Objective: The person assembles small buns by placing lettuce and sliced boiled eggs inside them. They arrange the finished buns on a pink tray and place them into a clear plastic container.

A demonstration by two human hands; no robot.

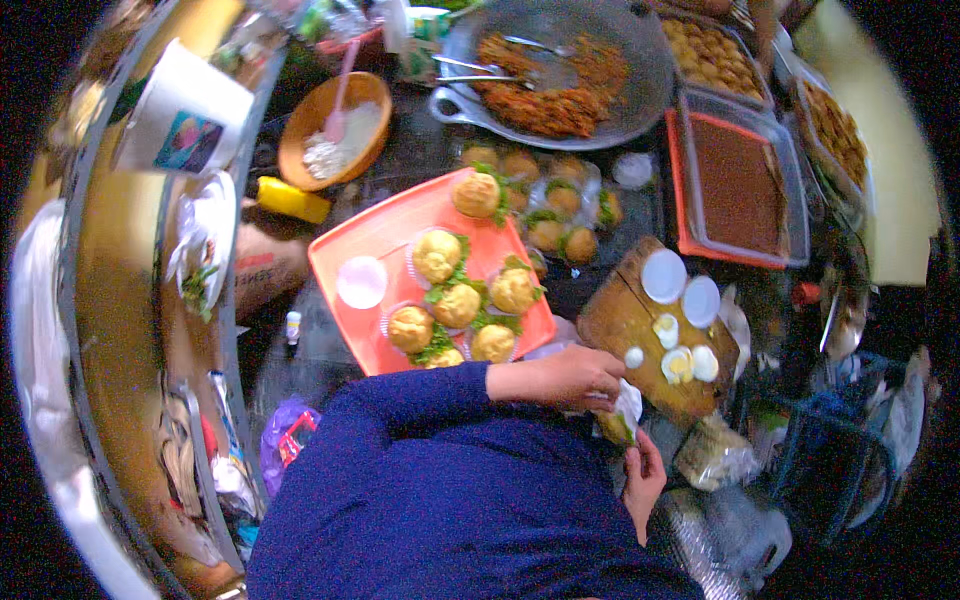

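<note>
My left hand [565, 379] reaches across in front of my body, fingers closed on a piece of white paper [629, 402]. Just below it, my right hand [643, 484] pinches the lower end of the same small bundle, where something green and brown [615, 428] shows; its kind is too blurred to tell. To the left is an orange tray [340, 240] of several golden filled buns [458, 305] with lettuce, most in paper cups. A wooden chopping board [610, 310] on the right carries pieces of boiled egg [678, 365] and two white round cups [664, 276].
At the back stands a large metal wok [650, 70] of orange-brown filling with utensils in it. An orange bowl [290, 150] with a pink spoon is left of it. Clear packs of buns [565, 200] lie behind the tray. Plastic containers [800, 240] line the right; a plastic-wrapped packet [715, 455] lies near my right hand.
</note>
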